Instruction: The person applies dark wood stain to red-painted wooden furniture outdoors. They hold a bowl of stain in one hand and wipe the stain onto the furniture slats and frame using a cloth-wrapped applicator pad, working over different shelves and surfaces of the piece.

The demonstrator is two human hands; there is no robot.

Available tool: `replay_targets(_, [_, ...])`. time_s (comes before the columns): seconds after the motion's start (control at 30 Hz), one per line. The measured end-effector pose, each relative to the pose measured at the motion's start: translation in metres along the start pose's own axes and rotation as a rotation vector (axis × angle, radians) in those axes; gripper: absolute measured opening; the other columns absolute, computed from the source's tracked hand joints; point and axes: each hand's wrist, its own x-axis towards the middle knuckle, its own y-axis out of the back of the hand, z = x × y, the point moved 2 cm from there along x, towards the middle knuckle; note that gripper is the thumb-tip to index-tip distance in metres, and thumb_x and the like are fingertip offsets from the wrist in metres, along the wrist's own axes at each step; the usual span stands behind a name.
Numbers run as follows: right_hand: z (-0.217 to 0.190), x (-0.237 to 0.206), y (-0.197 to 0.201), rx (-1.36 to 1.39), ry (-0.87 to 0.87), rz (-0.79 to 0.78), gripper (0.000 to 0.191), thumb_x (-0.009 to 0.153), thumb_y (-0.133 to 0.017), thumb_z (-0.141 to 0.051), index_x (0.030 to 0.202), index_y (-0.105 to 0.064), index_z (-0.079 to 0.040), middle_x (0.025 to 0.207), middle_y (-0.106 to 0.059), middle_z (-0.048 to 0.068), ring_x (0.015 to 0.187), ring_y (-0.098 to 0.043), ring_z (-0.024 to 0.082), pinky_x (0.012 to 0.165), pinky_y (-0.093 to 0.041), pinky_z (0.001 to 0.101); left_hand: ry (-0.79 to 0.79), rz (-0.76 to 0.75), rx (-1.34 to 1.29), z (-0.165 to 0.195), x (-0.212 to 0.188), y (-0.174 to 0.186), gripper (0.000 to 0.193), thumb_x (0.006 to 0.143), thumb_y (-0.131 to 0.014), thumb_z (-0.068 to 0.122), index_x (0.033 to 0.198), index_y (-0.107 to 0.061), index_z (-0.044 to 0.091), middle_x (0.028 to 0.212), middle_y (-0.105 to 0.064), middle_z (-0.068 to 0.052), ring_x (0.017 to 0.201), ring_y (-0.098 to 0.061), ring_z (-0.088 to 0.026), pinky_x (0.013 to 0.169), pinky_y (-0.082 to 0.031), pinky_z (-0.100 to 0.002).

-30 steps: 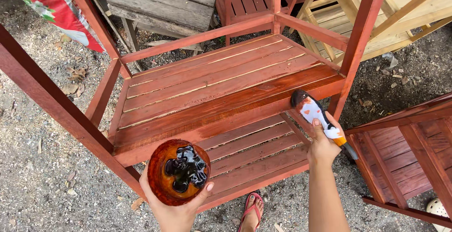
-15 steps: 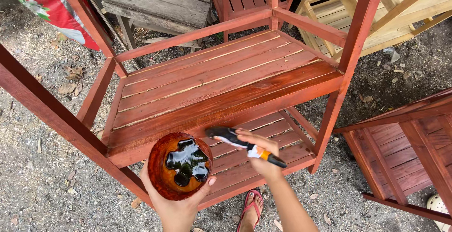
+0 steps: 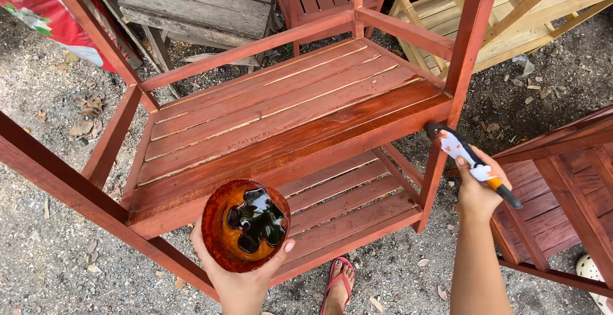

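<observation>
My left hand cups a round bowl stained reddish-brown, with dark glossy liquid in it, low in front of the red-brown wooden shelf unit. My right hand grips a paintbrush with a white paint-smeared ferrule and a dark handle. The bristles touch the right front corner post of the shelf unit, level with the upper slatted shelf. That shelf's front boards look wet and darker. A lower slatted shelf shows beneath.
A second red-stained wooden piece stands at the right. Unpainted pale wooden frames and a grey weathered bench stand behind. My foot in a pink sandal rests on gravel ground. A red printed sack lies at the top left.
My right hand swung the brush from over the bowl out to the right, and set it against the corner post. The bowl stayed in my left hand.
</observation>
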Motion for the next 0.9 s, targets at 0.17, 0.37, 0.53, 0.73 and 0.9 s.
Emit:
replay_targets(0.17, [-0.009, -0.032, -0.021, 0.421, -0.315, 0.145, 0.047, 0.096, -0.073, -0.003, 0.139, -0.056, 0.002, 0.125, -0.07, 0.015, 0.109, -0.073, 0.024, 0.091, -0.063, 0.0433, 0.01, 0.016, 0.029, 0.001, 0.0, -0.001, 0.116, 0.052, -0.096, 0.011, 0.146, -0.028, 0.005, 0.138, -0.045, -0.017, 0.129, -0.055, -0.028, 0.101, -0.052, -0.042])
replay_targets(0.37, [-0.031, -0.097, -0.1, 0.546, -0.363, 0.219, 0.041, 0.091, -0.072, -0.001, 0.13, -0.061, 0.003, 0.127, -0.069, 0.016, 0.111, -0.072, 0.024, 0.093, -0.064, 0.0413, 0.05, 0.039, -0.005, -0.007, 0.004, 0.017, 0.118, 0.053, -0.096, 0.013, 0.147, -0.026, 0.006, 0.139, -0.046, -0.016, 0.128, -0.057, -0.027, 0.099, -0.053, -0.041])
replay_targets(0.53, [-0.048, -0.162, -0.16, 0.277, -0.424, 0.329, 0.032, 0.091, -0.071, -0.001, 0.122, -0.062, 0.002, 0.122, -0.069, 0.014, 0.106, -0.068, 0.021, 0.09, -0.059, 0.0398, 0.012, 0.061, -0.023, -0.014, 0.009, 0.032, 0.116, 0.051, -0.096, 0.011, 0.145, -0.029, 0.004, 0.135, -0.049, -0.016, 0.125, -0.058, -0.026, 0.102, -0.058, -0.041])
replay_targets(0.73, [-0.077, -0.194, -0.193, 0.157, -0.274, 0.175, 0.031, 0.089, -0.076, 0.001, 0.118, -0.065, 0.003, 0.123, -0.069, 0.015, 0.113, -0.066, 0.018, 0.1, -0.055, 0.0329, 0.007, 0.052, -0.103, -0.016, 0.015, 0.036, 0.113, 0.054, -0.096, 0.01, 0.145, -0.03, 0.005, 0.135, -0.05, -0.015, 0.123, -0.059, -0.026, 0.101, -0.058, -0.04])
replay_targets(0.9, [-0.076, -0.15, -0.163, 0.036, -0.2, 0.371, 0.027, 0.096, -0.075, -0.003, 0.121, -0.065, 0.003, 0.124, -0.07, 0.013, 0.105, -0.068, 0.019, 0.093, -0.058, 0.0328, 0.012, 0.051, -0.081, -0.016, 0.018, 0.044, 0.115, 0.055, -0.096, 0.009, 0.146, -0.027, 0.005, 0.137, -0.047, -0.015, 0.126, -0.056, -0.026, 0.104, -0.056, -0.04])
